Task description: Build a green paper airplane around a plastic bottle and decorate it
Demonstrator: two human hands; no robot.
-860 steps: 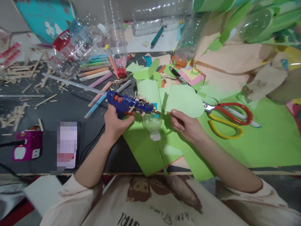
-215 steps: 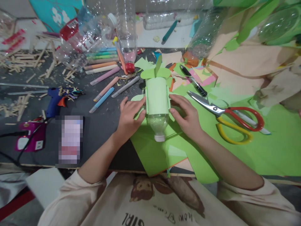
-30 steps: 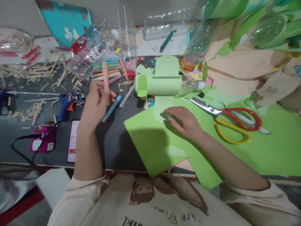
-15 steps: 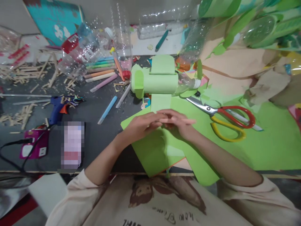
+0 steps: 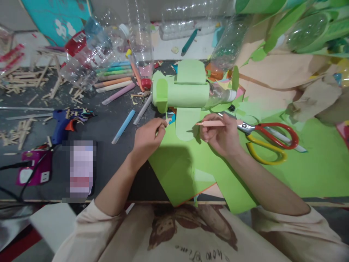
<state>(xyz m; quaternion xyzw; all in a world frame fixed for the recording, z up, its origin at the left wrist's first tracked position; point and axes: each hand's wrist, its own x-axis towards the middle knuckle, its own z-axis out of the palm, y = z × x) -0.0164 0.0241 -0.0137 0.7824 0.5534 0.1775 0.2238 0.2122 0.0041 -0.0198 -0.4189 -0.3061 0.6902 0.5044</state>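
- Here, the right hand (image 5: 222,136) grips a peach marker (image 5: 214,123), fingers closed.
- Left hand (image 5: 149,134): fingers curled; anything inside, cannot tell.
- Farther off lies a green-wrapped bottle (image 5: 188,95).

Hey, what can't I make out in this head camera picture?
Head view, now:
Phone: screen pixelated.
Left hand: anything inside hidden by its curled fingers.
Scissors: blades partly behind the right hand.
Pink marker: tip contact with paper flap unclear from above.
Teal board: top cut off by upper edge.

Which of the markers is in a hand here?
The peach marker, held by the right hand with its orange tip bare; the others, such as the blue marker, are unheld.
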